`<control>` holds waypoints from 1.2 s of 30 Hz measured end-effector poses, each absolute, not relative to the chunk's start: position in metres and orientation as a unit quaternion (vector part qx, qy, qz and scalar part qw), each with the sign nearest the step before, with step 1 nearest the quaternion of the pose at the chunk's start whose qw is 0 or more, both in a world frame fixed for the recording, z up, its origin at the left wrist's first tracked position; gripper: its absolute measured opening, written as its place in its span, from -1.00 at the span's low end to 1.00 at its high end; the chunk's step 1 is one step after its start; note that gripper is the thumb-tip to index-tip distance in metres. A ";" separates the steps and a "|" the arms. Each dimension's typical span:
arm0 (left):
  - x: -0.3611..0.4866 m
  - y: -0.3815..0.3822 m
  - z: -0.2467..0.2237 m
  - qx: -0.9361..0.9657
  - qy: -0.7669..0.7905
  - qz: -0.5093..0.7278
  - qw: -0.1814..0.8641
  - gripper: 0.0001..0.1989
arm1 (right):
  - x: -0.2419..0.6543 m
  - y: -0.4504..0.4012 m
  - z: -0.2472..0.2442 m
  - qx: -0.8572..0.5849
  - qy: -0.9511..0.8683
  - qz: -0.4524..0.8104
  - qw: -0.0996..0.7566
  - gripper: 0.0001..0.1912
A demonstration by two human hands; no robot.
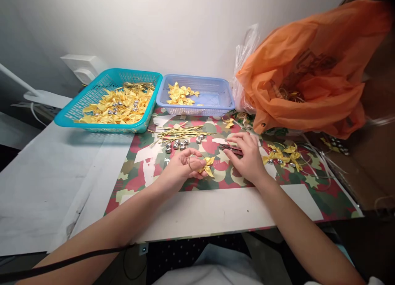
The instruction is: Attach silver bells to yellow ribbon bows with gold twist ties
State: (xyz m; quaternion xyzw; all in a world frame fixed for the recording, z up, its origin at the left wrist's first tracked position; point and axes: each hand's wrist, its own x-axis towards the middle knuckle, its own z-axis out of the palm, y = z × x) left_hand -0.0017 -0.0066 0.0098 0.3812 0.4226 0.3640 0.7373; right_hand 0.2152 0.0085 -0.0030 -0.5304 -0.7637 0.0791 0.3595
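My left hand pinches a yellow ribbon bow from which a thin gold wire loop curves up. To its right, my right hand is curled over a small dark tool that looks like pliers, thumb and fingers on either side of its handles. Several silver jingle bells lie just beyond my left hand. Behind them is a loose bundle of gold wire ties. More yellow bows with bells sit to the right of my right hand.
A teal basket of yellow bows, bells and gold ties stands at the back left. Beside it is a blue basket with fewer bows. An orange plastic bag bulges at the right. Patterned paper covers the table.
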 end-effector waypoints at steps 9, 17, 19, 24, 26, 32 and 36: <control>0.003 -0.012 0.013 0.454 0.401 0.391 0.693 -0.67 | 0.180 -0.014 0.004 -0.395 -0.746 0.303 0.441 -0.85; 0.005 -0.018 0.016 0.496 0.430 0.426 0.623 -0.69 | 0.182 -0.015 0.002 -0.445 -0.674 0.340 0.481 -0.89; 0.004 -0.020 0.015 0.510 0.435 0.439 0.598 -0.70 | 0.181 -0.016 0.002 -0.443 -0.683 0.312 0.490 -0.90; 0.002 -0.022 0.015 0.561 0.434 0.447 0.545 -0.76 | 0.180 -0.017 0.005 -0.442 -0.715 0.280 0.464 -0.94; 0.002 -0.022 0.015 0.577 0.436 0.440 0.532 -0.78 | 0.180 -0.017 0.006 -0.445 -0.724 0.279 0.446 -0.96; 0.001 -0.022 0.013 0.625 0.421 0.432 0.495 -0.84 | 0.183 -0.015 0.006 -0.454 -0.747 0.286 0.393 -0.88; -0.001 -0.021 0.010 0.646 0.412 0.431 0.477 -0.88 | 0.184 -0.014 0.006 -0.468 -0.750 0.313 0.348 -0.84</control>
